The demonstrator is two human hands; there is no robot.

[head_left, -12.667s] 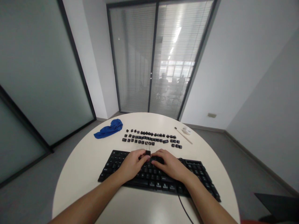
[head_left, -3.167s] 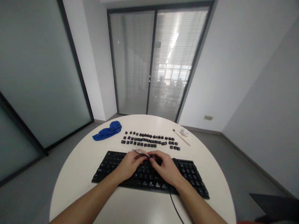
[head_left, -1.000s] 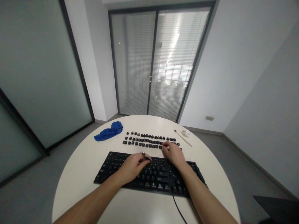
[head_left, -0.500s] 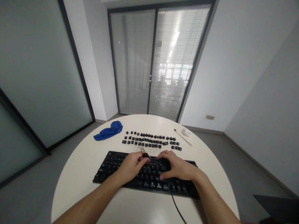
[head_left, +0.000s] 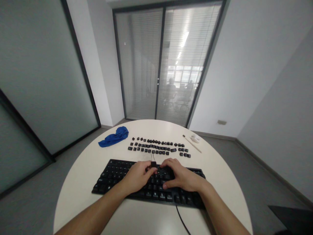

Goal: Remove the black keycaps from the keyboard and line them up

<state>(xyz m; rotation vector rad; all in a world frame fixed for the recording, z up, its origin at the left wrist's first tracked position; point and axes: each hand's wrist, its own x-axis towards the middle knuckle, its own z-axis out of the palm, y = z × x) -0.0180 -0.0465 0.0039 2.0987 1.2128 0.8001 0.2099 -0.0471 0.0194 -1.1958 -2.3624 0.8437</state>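
Observation:
A black keyboard [head_left: 114, 178] lies across the round white table [head_left: 80, 182] in front of me. My left hand [head_left: 138, 176] rests on its middle keys, fingers closed on a small wire keycap puller [head_left: 153, 162] that stands upright over the top rows. My right hand [head_left: 182, 178] lies on the keys right beside it, fingers curled down onto the keyboard, its fingertips close to the puller. Beyond the keyboard, several loose black keycaps [head_left: 156, 148] lie in rows on the table.
A crumpled blue cloth [head_left: 113, 136] lies at the table's far left. A thin stick [head_left: 192, 143] and a small white object [head_left: 195, 138] lie at the far right. The keyboard's cable [head_left: 180, 220] runs off the near edge. Glass doors with blinds stand behind the table.
My right hand reached out to the keycap rows a second ago and has come back onto the keyboard beside my left hand. The puller has tipped from slanted to upright.

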